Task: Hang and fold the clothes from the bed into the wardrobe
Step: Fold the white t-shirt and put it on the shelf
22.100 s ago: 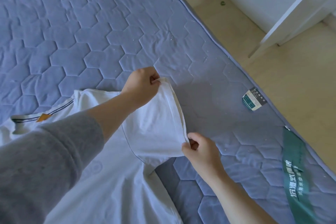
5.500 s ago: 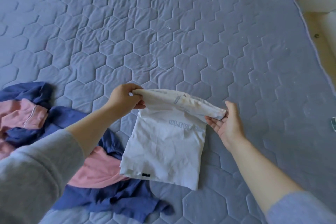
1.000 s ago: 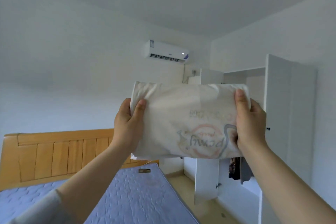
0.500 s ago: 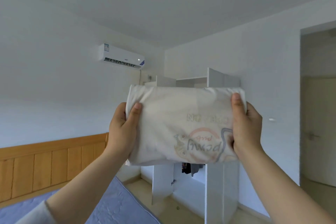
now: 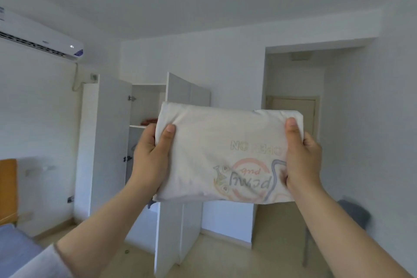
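A folded white T-shirt [image 5: 216,146] with a faint print showing through is held up at chest height in front of me. My left hand [image 5: 151,160] grips its left edge, thumb on top. Its right edge is gripped by my right hand [image 5: 302,156], thumb likewise on the near face. Behind the shirt stands the white wardrobe [image 5: 108,142] with both doors swung open. An upper shelf [image 5: 142,126] inside carries a folded reddish item [image 5: 147,122]. Dark clothes hanging lower inside are mostly hidden by the shirt.
A corner of the blue bed [image 5: 13,250] shows at the bottom left, with its wooden headboard [image 5: 8,189] behind. An air conditioner [image 5: 40,40] hangs on the left wall. A doorway [image 5: 293,115] opens at the right, and a grey chair [image 5: 352,212] stands beside it.
My view has swung to the right, so the wardrobe has slid left and the doorway now shows. Both hands keep the same grip on the folded shirt.
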The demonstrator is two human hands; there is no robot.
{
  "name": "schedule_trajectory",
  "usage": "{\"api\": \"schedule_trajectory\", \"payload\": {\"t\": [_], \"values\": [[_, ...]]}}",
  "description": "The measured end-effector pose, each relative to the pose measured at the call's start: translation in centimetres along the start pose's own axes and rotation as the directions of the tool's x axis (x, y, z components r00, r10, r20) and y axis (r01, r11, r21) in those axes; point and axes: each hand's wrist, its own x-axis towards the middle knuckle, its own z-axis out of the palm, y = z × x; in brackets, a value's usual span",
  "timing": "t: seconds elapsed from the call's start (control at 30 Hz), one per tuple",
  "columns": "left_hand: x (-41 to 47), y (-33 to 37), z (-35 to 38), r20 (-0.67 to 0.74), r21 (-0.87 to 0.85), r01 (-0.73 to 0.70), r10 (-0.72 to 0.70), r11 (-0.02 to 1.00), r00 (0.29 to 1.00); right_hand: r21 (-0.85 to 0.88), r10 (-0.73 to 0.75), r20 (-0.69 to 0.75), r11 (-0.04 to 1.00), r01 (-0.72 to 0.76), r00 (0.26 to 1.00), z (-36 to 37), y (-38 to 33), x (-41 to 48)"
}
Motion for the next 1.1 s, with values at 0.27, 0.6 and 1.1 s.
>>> {"api": "schedule_trajectory", "payload": {"t": [0.27,0.6,1.1], "values": [[-0.4,-2.9,10.9,0.094,-0.086,0.029,-0.021,0.996,0.995,-0.077,-0.055,-0.101,0.996,0.047,0.993,-8.1,1.8,5.0],[3.8,-11.6,19.6,0.199,-0.179,0.063,-0.026,0.982,0.980,-0.209,-0.141,-0.188,0.973,0.101,0.972,-10.1,7.8,11.0],[11.6,-25.0,33.4,0.266,-0.176,0.146,-0.096,0.974,0.959,-0.254,-0.163,-0.205,0.961,0.108,0.965,-11.8,21.2,23.8]]}}
